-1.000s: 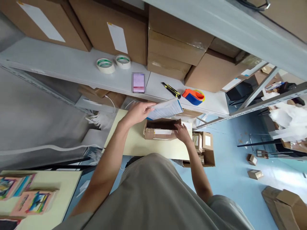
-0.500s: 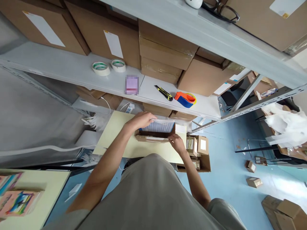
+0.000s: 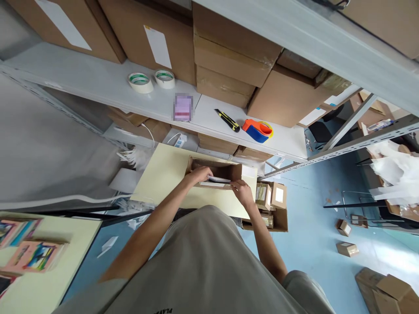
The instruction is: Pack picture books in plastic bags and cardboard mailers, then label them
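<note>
An open cardboard box stands on the pale yellow table in front of me. My left hand reaches into it, fingers closed on the left end of a flat white packet. The packet lies along the box's near wall, mostly seen edge-on. At the near right corner, my right hand has its fingers closed on the box's rim. A white label shows on the box by the near edge.
On the shelf ahead lie two tape rolls, a box cutter and an orange-blue tape dispenser. A carton of small boxes is right of the table. Books lie on another table at left.
The packet, earlier raised along the far side with its blue-white striped face showing, is now at the near wall. My left hand moved nearer and into the box; my right hand stays at the corner.
</note>
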The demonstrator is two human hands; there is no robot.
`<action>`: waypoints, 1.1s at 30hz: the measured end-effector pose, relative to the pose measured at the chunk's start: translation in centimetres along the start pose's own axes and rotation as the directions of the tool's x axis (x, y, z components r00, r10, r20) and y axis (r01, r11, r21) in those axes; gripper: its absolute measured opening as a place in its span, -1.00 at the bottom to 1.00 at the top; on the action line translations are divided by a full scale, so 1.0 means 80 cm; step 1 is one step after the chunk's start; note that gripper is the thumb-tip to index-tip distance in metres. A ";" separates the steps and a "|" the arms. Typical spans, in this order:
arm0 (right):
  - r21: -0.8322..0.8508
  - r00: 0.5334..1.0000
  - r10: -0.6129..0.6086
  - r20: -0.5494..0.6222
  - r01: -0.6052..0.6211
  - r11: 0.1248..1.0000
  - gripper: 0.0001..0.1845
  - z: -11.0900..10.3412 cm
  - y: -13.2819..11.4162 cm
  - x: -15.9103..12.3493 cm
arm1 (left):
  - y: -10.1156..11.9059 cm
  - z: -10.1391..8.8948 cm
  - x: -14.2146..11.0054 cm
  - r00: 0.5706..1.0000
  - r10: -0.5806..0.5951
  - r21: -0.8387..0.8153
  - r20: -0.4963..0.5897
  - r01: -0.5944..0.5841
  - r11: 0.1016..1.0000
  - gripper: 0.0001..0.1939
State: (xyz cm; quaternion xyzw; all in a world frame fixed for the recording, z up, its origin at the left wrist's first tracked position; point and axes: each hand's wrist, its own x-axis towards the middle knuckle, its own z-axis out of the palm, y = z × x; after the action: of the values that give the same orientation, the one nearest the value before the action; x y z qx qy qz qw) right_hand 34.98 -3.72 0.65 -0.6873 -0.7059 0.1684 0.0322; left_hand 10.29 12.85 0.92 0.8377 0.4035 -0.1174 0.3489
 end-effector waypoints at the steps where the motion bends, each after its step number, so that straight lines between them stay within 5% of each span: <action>1: 0.002 1.000 0.000 -0.001 0.000 1.000 -0.68 0.000 -0.001 0.000 | -0.003 0.008 -0.001 1.000 -0.019 -0.005 -0.007 0.019 1.000 -0.55; 6: 0.100 0.996 -0.033 -0.082 0.041 0.994 -0.71 0.001 0.001 -0.008 | -0.016 0.030 -0.037 0.975 -0.033 -0.003 -0.218 0.033 0.999 -0.38; 10: 0.141 0.969 -0.003 -0.246 0.039 0.989 -0.61 0.006 0.009 -0.003 | -0.028 0.050 -0.092 0.832 -0.080 0.006 -0.550 0.099 0.995 -0.17; 12: 0.129 0.952 0.033 -0.304 0.006 0.992 -0.62 0.009 0.013 0.011 | -0.033 0.065 -0.114 0.759 -0.197 -0.068 -0.620 0.198 0.978 0.08; 14: 0.123 0.948 0.057 -0.312 -0.019 0.992 -0.65 0.010 0.015 0.032 | -0.038 0.082 -0.127 0.735 -0.305 -0.153 -0.605 0.269 0.951 0.23; 18: 0.125 0.963 0.079 -0.258 -0.048 0.991 -0.59 0.003 0.015 0.084 | -0.045 0.110 -0.134 0.771 -0.329 -0.207 -0.545 0.257 0.944 0.23; 24: 0.290 0.969 0.094 -0.227 -0.025 0.957 -0.36 -0.010 0.020 0.143 | -0.047 0.126 -0.131 0.806 -0.157 -0.229 -0.571 0.027 0.973 0.00; 29: 0.423 0.994 0.082 -0.078 -0.041 0.905 -0.41 -0.006 0.024 0.149 | -0.054 0.125 -0.117 0.880 -0.093 -0.242 -0.465 -0.026 0.970 0.02; 33: 0.320 0.998 0.053 -0.044 -0.036 0.947 -0.54 0.002 0.026 0.133 | -0.059 0.115 -0.098 0.861 -0.225 -0.319 -0.456 0.078 0.945 -0.22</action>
State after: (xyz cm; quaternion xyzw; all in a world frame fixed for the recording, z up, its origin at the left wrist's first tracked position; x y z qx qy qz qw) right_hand 36.40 6.67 -2.07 -0.6930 -0.6527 0.2630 0.1571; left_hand 2.40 3.96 -4.36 0.7452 0.5559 0.1297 0.3446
